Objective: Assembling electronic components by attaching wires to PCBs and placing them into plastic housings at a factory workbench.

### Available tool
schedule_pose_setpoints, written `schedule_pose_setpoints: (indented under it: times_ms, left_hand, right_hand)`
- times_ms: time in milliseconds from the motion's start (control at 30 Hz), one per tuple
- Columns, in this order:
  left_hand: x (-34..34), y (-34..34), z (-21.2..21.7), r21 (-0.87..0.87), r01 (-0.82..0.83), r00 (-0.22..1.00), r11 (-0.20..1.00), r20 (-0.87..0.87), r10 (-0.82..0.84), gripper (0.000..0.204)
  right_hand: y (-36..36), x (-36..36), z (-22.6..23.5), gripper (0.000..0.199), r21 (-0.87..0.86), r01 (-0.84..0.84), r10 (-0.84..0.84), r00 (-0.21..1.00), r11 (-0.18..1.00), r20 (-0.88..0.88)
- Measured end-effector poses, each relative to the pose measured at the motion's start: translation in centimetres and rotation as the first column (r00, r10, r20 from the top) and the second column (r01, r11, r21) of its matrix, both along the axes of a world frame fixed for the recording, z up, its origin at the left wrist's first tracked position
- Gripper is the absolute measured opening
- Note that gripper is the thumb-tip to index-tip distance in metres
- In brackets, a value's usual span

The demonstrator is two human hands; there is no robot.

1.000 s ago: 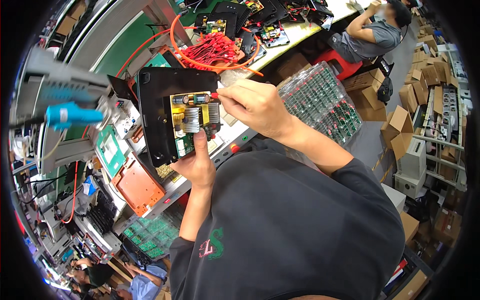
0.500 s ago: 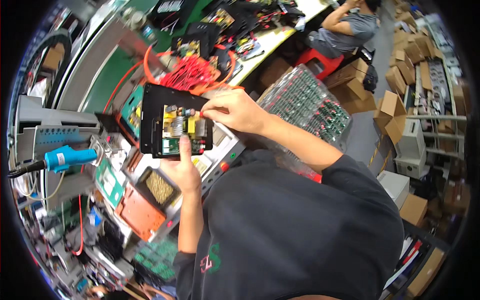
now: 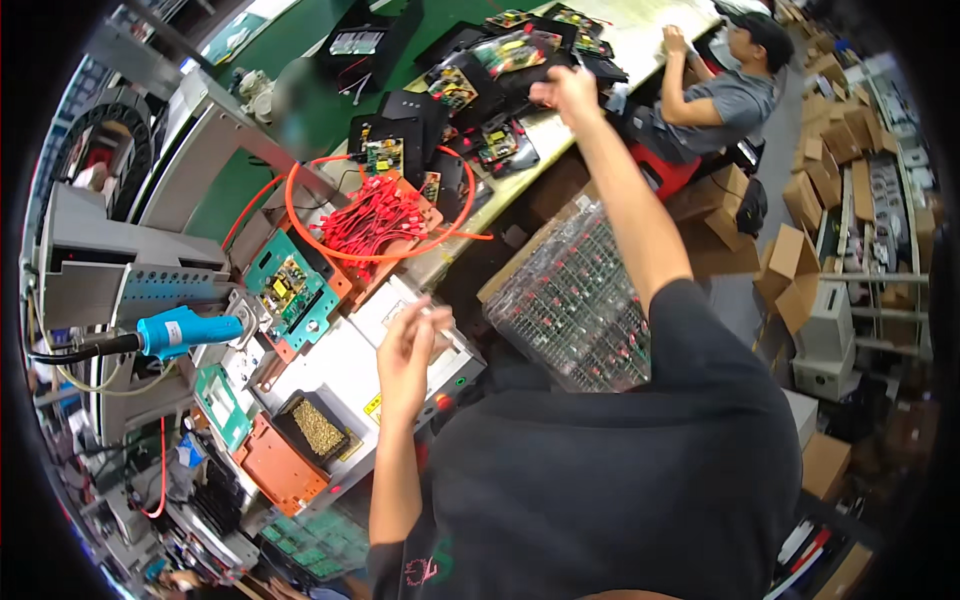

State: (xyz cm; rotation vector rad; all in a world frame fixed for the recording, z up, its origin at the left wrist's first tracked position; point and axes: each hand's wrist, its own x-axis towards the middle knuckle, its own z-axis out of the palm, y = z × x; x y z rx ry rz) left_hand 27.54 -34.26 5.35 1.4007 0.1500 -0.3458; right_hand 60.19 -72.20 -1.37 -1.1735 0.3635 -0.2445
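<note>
My left hand [image 3: 408, 352] hovers over the white top of the machine, fingers loosely apart, nothing in it. My right arm is stretched far forward. My right hand [image 3: 572, 97], slightly blurred, is above the bench beside a pile of black panels; its fingers look apart and empty. On those panels sit circuit boards [image 3: 453, 88] with yellow parts. Between my hands lies a bunch of red wire leads [image 3: 372, 222] in an orange tray, ringed by an orange hose [image 3: 290, 205]. A green fixture [image 3: 292, 290] left of my left hand holds another circuit board.
A blue electric screwdriver [image 3: 185, 332] juts in from the left. A black box of brass screws [image 3: 318, 425] stands near an orange plate [image 3: 280, 465]. Stacked trays of circuit boards [image 3: 585, 300] are at my right. A co-worker [image 3: 705, 105] sits beyond; cardboard boxes [image 3: 785, 260] line the right.
The black panel with its circuit board has left my hands. My right hand has moved forward to the pile; my left hand has moved slightly right and its fingers have come apart.
</note>
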Motion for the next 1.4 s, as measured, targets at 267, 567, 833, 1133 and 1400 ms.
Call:
schedule_pose_setpoints:
  times_ms: [267,567,833,1133,1400]
  left_hand:
    - [-8.1,5.4,0.0,0.133,-0.227,0.964,0.965,-0.107,0.241,0.036]
    - [-18.6,17.1,3.0,0.426,-0.592,0.800,0.684,0.207,0.564,0.037]
    - [-30.4,42.7,-5.6,0.436,-0.887,0.353,0.155,0.422,0.835,0.023]
    - [-34.1,72.8,-18.9,0.751,-0.533,0.570,-0.390,0.659,0.491,0.036]
    - [-28.1,84.1,-27.1,0.976,-0.015,0.702,-0.219,0.167,0.692,0.072]
  right_hand:
    - [-7.4,14.8,-5.7,0.026,0.178,0.119,-0.090,0.982,0.977,-0.167]
    - [-4.1,8.1,-6.5,0.044,-0.178,0.137,-0.186,0.936,0.975,-0.299]
    - [-16.4,-5.7,-11.4,0.063,0.113,0.035,-0.006,0.969,0.993,-0.248]
    - [10.3,-38.5,-12.3,0.021,-0.606,0.011,-0.302,0.874,0.795,-0.381]
    - [13.8,-52.0,-4.1,0.020,-0.846,-0.054,-0.440,0.835,0.531,-0.330]
